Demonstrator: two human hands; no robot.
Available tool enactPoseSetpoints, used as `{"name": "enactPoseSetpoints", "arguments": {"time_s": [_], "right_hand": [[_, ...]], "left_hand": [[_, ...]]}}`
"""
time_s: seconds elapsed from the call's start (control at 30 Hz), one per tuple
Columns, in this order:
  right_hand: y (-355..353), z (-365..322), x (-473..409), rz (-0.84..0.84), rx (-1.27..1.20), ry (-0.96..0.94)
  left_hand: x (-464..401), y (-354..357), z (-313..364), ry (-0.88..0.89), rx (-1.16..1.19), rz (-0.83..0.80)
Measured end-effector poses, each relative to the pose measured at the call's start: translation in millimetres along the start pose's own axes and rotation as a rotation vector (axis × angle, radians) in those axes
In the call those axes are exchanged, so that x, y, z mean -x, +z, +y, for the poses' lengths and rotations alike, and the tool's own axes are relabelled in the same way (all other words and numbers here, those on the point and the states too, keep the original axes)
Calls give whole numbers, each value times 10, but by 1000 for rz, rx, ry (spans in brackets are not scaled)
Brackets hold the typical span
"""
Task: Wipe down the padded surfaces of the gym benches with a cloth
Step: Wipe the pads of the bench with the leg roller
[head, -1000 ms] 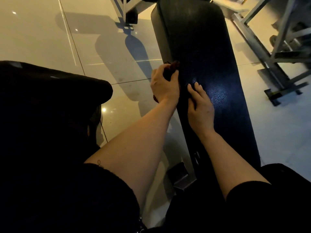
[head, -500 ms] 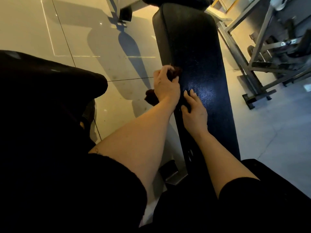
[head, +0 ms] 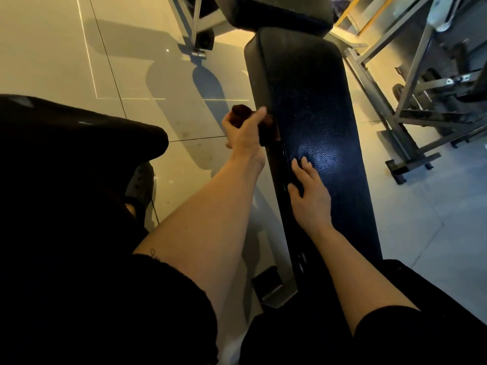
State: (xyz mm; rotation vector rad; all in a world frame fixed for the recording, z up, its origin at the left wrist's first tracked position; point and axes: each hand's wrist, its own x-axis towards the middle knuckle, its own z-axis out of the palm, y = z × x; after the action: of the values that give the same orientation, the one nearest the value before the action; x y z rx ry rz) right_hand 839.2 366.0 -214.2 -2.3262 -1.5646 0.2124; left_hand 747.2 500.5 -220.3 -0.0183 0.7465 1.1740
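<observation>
A long black padded bench [head: 316, 106] runs away from me down the middle of the view. My left hand [head: 243, 133] grips a dark reddish cloth [head: 268, 127] and holds it against the bench's left side edge. Part of the cloth bunches out above my knuckles. My right hand [head: 309, 196] lies flat on the pad top near its left edge, fingers straight and pointing forward.
A second black pad [head: 276, 11] sits at the bench's far end. Grey metal gym frames [head: 411, 106] stand to the right and another frame leg [head: 195, 35] at the top left. Glossy floor tiles [head: 131, 61] lie left. The bench's foot bracket [head: 271, 285] is near my knees.
My left hand with the cloth has slid off the pad's top onto its left side edge. My right hand has stayed flat on the pad.
</observation>
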Motion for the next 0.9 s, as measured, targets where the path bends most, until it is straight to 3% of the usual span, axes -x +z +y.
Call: {"name": "enactPoseSetpoints", "arguments": {"time_s": [0.07,0.23,0.37,0.47,0.53,0.63,0.7,0.77,0.9], "right_hand": [[-13,12,-1,-5,8,-8],[-10,18,-4,-5,8,-10],[4,26,0,-1,4,-22],[5,38,3,-3,20,-33],[1,46,-1,-10,28,-42],[15,61,-3,3,8,-45],[35,67,2,16,-9,-44],[42,72,5,11,-3,-40],[20,69,2,2,-16,-38]], "left_hand": [[88,8,-87,13,-47,-42],[76,-66,-297,181,-451,62],[176,-150,-373,264,-615,63],[343,-473,-601,170,-671,46],[424,-580,-664,138,-684,124],[268,-321,-459,258,-589,221],[134,-46,-262,352,-573,177],[126,121,-193,425,-711,102],[296,-55,-423,510,-896,61]]}}
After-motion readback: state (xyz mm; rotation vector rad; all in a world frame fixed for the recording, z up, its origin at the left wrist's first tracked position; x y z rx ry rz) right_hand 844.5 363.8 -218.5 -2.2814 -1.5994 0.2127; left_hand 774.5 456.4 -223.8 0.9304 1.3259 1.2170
